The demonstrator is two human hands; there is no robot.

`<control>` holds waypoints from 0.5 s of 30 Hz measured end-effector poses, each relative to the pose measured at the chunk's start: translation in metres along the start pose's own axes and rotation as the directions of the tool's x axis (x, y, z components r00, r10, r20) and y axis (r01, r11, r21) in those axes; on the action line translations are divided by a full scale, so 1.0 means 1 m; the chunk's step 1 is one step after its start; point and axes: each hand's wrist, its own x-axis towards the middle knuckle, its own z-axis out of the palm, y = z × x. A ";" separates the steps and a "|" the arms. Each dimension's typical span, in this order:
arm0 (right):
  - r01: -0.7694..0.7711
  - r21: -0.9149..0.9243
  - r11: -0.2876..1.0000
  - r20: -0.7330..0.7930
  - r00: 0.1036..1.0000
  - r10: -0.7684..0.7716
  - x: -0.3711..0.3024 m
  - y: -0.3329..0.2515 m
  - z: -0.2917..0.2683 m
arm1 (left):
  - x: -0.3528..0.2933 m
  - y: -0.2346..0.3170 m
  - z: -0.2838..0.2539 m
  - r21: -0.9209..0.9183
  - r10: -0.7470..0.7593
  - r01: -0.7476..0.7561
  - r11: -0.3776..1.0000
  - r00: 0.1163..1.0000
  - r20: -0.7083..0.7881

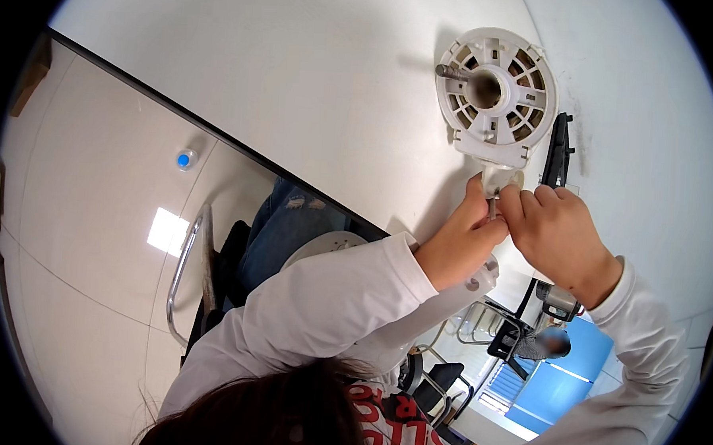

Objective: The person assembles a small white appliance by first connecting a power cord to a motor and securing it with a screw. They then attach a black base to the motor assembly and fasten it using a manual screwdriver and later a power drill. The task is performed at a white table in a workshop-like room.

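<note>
A round white slotted motor housing (524, 92), much like that of an electric fan, is on the white table with its open centre hub showing. A short metal shaft (452, 72) sticks out beside the hub. At the housing's narrow near end my left hand (461, 237) is closed, thumb and index finger pinching around the small white neck (497, 178). My right hand (553, 233) meets it from the right with curled fingers pressed together. Between the fingertips shows a thin rod-like piece (491, 208); its ends are hidden by the fingers.
A long white plastic part (481, 282) with holes in its end lies beneath my left forearm. Beside the housing is a narrow black part (561, 152). The dark table edge (217, 133) runs diagonally; past it are a chair (181, 274) and a blue-capped bottle (186, 160).
</note>
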 end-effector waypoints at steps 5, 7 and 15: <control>0.025 -0.019 1.000 -0.181 0.983 -0.028 0.000 0.006 0.003 | 0.003 -0.003 0.000 -0.049 0.061 -0.059 0.997 0.998 0.034; -0.195 0.348 0.917 -0.119 0.961 0.249 -0.003 -0.004 0.009 | 0.001 0.001 0.003 -0.090 0.075 -0.071 0.993 0.996 0.046; -0.470 0.143 -0.871 0.686 0.681 -0.255 0.000 0.018 -0.001 | -0.002 0.007 0.001 -0.085 0.045 -0.040 0.996 0.997 0.058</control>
